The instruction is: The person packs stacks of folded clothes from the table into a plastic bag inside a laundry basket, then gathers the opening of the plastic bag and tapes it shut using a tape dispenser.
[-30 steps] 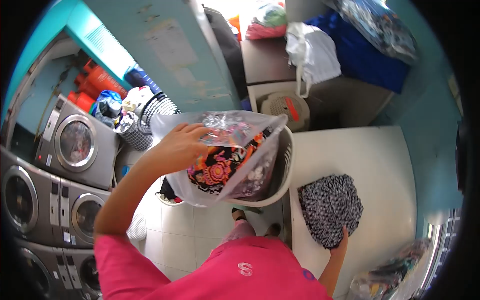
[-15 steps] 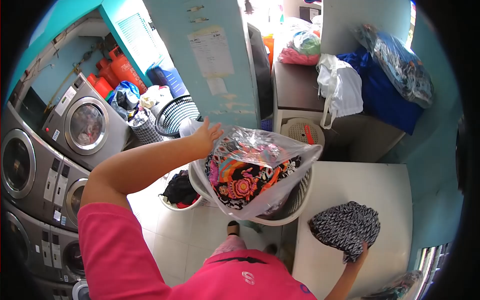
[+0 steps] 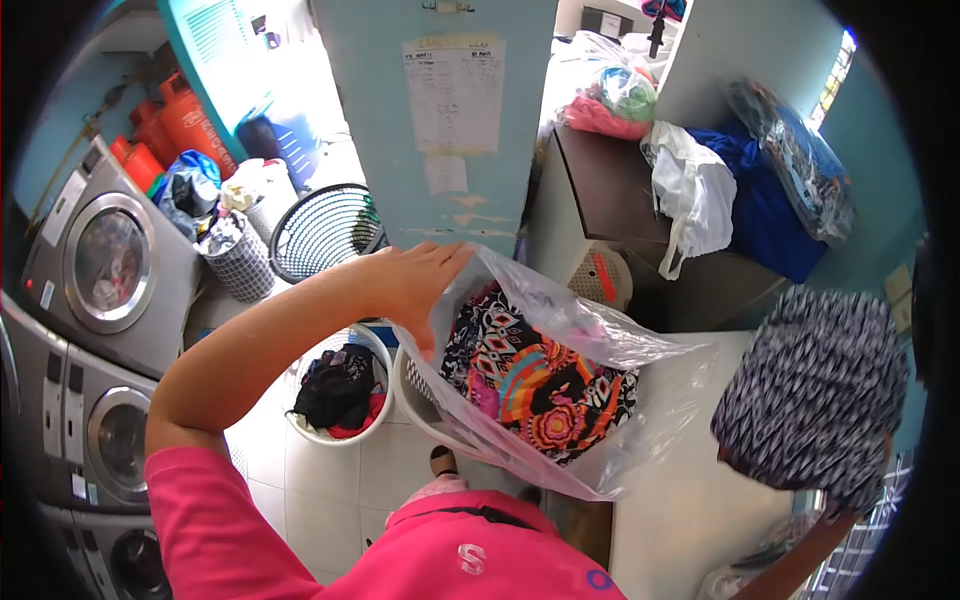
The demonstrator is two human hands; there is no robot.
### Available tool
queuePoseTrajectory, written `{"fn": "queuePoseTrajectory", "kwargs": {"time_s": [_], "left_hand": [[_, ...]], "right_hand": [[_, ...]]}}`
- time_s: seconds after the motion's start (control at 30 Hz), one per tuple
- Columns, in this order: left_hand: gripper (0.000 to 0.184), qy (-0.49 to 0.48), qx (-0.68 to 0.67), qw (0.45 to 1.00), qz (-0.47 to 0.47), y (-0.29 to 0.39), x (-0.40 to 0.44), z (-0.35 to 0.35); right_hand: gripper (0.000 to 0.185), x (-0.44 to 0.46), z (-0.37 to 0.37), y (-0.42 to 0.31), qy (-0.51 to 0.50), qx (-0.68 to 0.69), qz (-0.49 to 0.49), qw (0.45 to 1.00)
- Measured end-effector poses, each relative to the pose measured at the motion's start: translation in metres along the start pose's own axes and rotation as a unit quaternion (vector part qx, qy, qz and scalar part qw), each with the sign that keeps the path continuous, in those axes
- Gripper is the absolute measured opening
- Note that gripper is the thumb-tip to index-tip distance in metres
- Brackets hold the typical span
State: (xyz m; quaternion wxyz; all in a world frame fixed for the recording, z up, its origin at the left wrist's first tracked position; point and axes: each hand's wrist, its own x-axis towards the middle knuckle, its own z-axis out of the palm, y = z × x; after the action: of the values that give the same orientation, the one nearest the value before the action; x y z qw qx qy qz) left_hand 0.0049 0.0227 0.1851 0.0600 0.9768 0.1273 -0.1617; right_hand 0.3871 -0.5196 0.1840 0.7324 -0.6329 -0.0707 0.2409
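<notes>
My left hand [image 3: 428, 287] holds the near left rim of a clear plastic bag [image 3: 640, 375], thumb and fingers spread along its edge. Inside the bag lies folded cloth [image 3: 545, 385] with a bright orange, pink and black floral print. The bag sits in a white laundry basket [image 3: 418, 392], its mouth wide open. Off to the right, my right hand [image 3: 846, 522] grips a black-and-white patterned cloth bundle [image 3: 815, 390] from below, raised over the white table [image 3: 665, 520]. The bundle hides most of those fingers.
A white basket of dark clothes [image 3: 340, 385] stands on the floor at left. Behind it are a black basket [image 3: 325, 230] and a checked hamper [image 3: 237, 262]. Front-loading machines [image 3: 108, 262] line the left side. A white cloth bag [image 3: 692, 185] hangs over the brown counter [image 3: 605, 180].
My right hand has lifted the patterned bundle off the white table, up and to the right. My left hand has come onto the bag's rim, and the bag's mouth is wider. The view has shifted.
</notes>
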Motion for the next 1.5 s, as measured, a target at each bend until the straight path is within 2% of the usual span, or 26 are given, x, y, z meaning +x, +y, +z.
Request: {"fn": "queuePoseTrajectory", "kwargs": {"time_s": [0.07, 0.13, 0.23, 0.27, 0.4, 0.53, 0.6, 0.63, 0.67, 0.7, 0.73, 0.77, 0.8, 0.83, 0.9, 0.97, 1.03, 1.1, 1.13, 1.2, 1.33, 1.37, 1.4, 1.43, 1.47, 1.5], "left_hand": [[0.11, 0.003, -0.012, 1.0, 0.013, -0.01, 0.004, 0.002], [0.1, 0.08, -0.109, 0.991, -0.007, -0.017, 0.012, 0.004], [0.089, 0.116, -0.092, 0.987, 0.059, -0.028, 0.019, 0.009], [0.08, 0.127, -0.12, 0.983, 0.06, -0.023, 0.016, 0.005], [0.076, 0.283, -0.141, 0.943, 0.105, 0.013, -0.002, -0.007], [0.064, 0.361, -0.237, 0.876, 0.215, 0.05, -0.033, -0.008], [0.061, 0.329, -0.331, 0.844, 0.266, 0.074, -0.06, 0.002], [0.058, 0.235, -0.431, 0.826, 0.279, 0.085, -0.078, 0.009], [0.049, -0.12, -0.583, 0.783, 0.179, 0.056, -0.084, 0.031], [0.047, 0.009, -0.519, 0.69, 0.504, 0.102, -0.062, 0.017], [0.05, -0.05, -0.459, 0.709, 0.534, 0.128, -0.057, 0.008], [0.049, -0.123, -0.452, 0.695, 0.546, 0.153, -0.046, 0.006], [0.048, -0.221, -0.477, 0.655, 0.544, 0.174, -0.033, 0.026], [0.05, -0.315, -0.496, 0.608, 0.533, 0.196, -0.014, 0.055], [0.053, -0.332, -0.522, 0.621, 0.481, 0.245, 0.026, 0.095], [0.052, -0.39, -0.69, 0.558, 0.246, 0.288, 0.064, 0.137], [0.054, -0.313, -0.75, 0.558, 0.169, 0.326, 0.102, 0.181], [0.047, -0.261, -0.811, 0.519, 0.067, 0.354, 0.127, 0.204], [0.047, -0.253, -0.815, 0.518, 0.052, 0.363, 0.136, 0.216], [0.043, -0.194, -0.87, 0.451, -0.043, 0.373, 0.15, 0.234], [0.041, -0.089, -0.893, 0.419, -0.141, 0.378, 0.164, 0.259], [0.038, -0.074, -0.892, 0.416, -0.163, 0.379, 0.168, 0.265], [0.038, -0.074, -0.891, 0.416, -0.167, 0.38, 0.171, 0.277], [0.04, -0.058, -0.882, 0.432, -0.182, 0.381, 0.177, 0.291], [0.042, -0.043, -0.872, 0.447, -0.194, 0.382, 0.181, 0.297], [0.04, -0.033, -0.877, 0.438, -0.194, 0.386, 0.182, 0.296]], "right_hand": [[0.05, 0.006, -0.012, -0.015, 0.002, -0.006, -0.013, 1.0], [0.049, 0.011, -0.017, -0.027, 0.005, -0.012, -0.023, 1.0], [0.048, -0.006, -0.026, -0.045, 0.037, -0.02, -0.042, 0.998], [0.048, 0.0, 0.0, -0.054, 0.064, -0.024, -0.054, 0.996], [0.046, -0.019, 0.123, -0.028, 0.176, -0.035, -0.108, 0.978], [0.044, -0.038, 0.13, -0.035, 0.203, -0.039, -0.136, 0.969], [0.043, -0.042, 0.111, -0.054, 0.202, -0.045, -0.145, 0.967], [0.043, -0.05, 0.104, -0.059, 0.201, -0.048, -0.15, 0.967], [0.042, -0.06, 0.103, -0.06, 0.199, -0.053, -0.154, 0.966], [0.042, -0.054, 0.106, -0.07, 0.196, -0.057, -0.157, 0.966], [0.041, -0.058, 0.115, -0.068, 0.191, -0.061, -0.16, 0.967], [0.041, -0.06, 0.117, -0.072, 0.184, -0.065, -0.161, 0.967], [0.041, -0.066, 0.133, -0.072, 0.171, -0.053, -0.083, 0.98], [0.044, -0.055, 0.108, -0.06, 0.157, -0.069, -0.087, 0.981], [0.044, -0.043, 0.095, -0.034, 0.133, -0.045, -0.077, 0.987], [0.044, -0.026, 0.074, -0.007, 0.101, -0.018, -0.077, 0.992], [0.044, -0.011, 0.048, 0.021, 0.069, 0.037, -0.063, 0.995], [0.045, -0.012, 0.033, 0.038, 0.103, 0.092, -0.021, 0.99], [0.031, -0.002, 0.013, 0.058, 0.103, 0.135, 0.011, 0.985], [0.031, 0.002, -0.023, 0.097, 0.107, 0.228, 0.062, 0.966], [0.043, -0.021, -0.07, 0.181, 0.074, 0.265, 0.048, 0.96], [0.051, -0.018, -0.087, 0.195, 0.084, 0.142, 0.143, 0.976], [0.051, -0.016, -0.105, 0.218, 0.083, 0.143, 0.147, 0.975], [0.054, -0.014, -0.124, 0.248, 0.109, -0.093, 0.16, 0.977], [0.058, -0.013, -0.144, 0.275, 0.129, -0.325, 0.162, 0.923], [0.055, -0.016, -0.143, 0.275, 0.116, -0.431, 0.032, 0.894]]}}
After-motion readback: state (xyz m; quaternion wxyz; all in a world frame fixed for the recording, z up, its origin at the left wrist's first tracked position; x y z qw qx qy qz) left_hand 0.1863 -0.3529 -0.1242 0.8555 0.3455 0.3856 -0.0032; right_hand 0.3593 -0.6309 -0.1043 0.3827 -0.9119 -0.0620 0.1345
